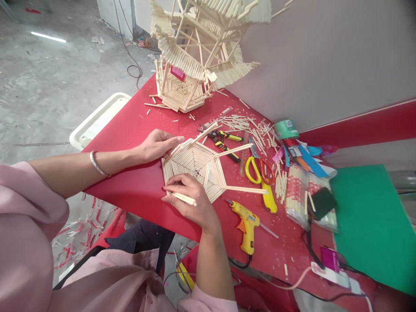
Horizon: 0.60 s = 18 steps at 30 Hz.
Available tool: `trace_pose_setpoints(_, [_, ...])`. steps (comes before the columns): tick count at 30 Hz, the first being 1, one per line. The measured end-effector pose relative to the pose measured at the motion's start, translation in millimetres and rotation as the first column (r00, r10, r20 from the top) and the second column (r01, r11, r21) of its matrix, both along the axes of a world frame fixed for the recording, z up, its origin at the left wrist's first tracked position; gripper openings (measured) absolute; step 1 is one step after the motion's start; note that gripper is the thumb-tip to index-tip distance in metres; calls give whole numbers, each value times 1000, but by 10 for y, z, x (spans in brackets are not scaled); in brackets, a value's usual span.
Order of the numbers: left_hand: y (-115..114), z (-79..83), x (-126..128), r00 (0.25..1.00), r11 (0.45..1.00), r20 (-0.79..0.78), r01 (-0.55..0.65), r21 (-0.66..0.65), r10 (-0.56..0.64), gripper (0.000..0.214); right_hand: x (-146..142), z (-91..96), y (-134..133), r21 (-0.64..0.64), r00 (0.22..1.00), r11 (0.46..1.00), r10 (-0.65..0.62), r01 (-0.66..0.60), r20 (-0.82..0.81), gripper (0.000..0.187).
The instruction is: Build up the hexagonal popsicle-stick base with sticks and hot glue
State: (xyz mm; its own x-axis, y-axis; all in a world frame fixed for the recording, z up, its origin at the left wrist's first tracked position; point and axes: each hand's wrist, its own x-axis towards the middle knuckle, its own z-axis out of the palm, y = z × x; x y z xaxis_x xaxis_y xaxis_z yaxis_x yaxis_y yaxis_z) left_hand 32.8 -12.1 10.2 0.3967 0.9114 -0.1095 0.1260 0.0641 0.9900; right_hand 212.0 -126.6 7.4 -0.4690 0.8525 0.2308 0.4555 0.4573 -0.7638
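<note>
A flat hexagonal panel of pale wooden sticks lies on the red table, with a few longer sticks jutting out past its edges. My left hand rests on the panel's far-left edge, fingers stretched flat along it. My right hand presses on the panel's near edge, and its fingers pinch a loose wooden stick against that side.
A tall stick-built tower model stands at the table's far end. To the right lie a yellow glue gun, yellow scissors, yellow-black pliers, scattered stick offcuts, packs of sticks, green tape and a green sheet. A white tray sits left.
</note>
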Motion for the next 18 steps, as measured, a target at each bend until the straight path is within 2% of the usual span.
trace_pose_setpoints(10, [-1,19,0,1000,1000,1,-6,18,6,58,5,-7,-6,-4,1000,1000,0,1,3,15])
trace_pose_setpoints(12, [-11,16,-7,1000,998,-8,-21,53,22,59,5,-7,-5,-3,1000,1000,-1,1,-1,15])
trace_pose_setpoints(14, [-24,13,-15,996,985,-13,-90,145,93,59,4,-8,-4,12,1000,1000,1,-1,-11,15])
trace_pose_setpoints(16, [-33,9,-29,976,929,15,-209,306,215,56,3,-11,-5,23,1000,1000,-1,1,-16,15])
trace_pose_setpoints(18, [-32,0,-52,940,800,99,-331,501,327,55,2,-17,-8,23,1000,1000,-3,4,-11,14])
